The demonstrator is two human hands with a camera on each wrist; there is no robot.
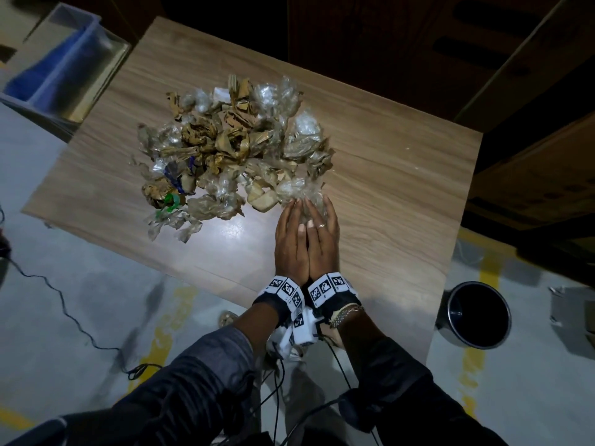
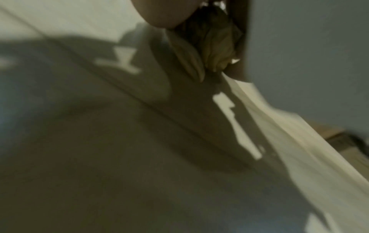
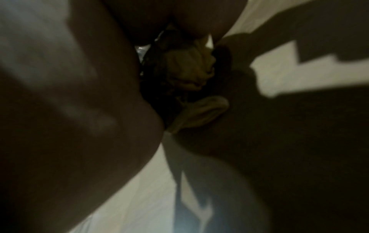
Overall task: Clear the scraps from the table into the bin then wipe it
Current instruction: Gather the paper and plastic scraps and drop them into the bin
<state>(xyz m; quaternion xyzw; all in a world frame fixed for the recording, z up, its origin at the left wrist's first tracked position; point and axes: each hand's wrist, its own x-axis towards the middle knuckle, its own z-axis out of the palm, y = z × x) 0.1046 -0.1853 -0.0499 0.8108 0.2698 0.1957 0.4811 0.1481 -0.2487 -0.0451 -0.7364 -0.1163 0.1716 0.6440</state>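
Observation:
A pile of scraps, crumpled brown paper and clear plastic, lies in the middle of the wooden table. My left hand and right hand lie side by side at the pile's near right edge. Their palms face each other and the fingers stretch forward. Between them they press a clump of clear plastic scraps. Both wrist views are dim and blurred, showing crumpled scraps squeezed between the palms just above the tabletop. A black round bin stands on the floor by the table's near right corner.
A clear tub with something blue inside stands past the table's far left corner. Cardboard boxes line the right side. Black cables trail over the grey floor at the near left.

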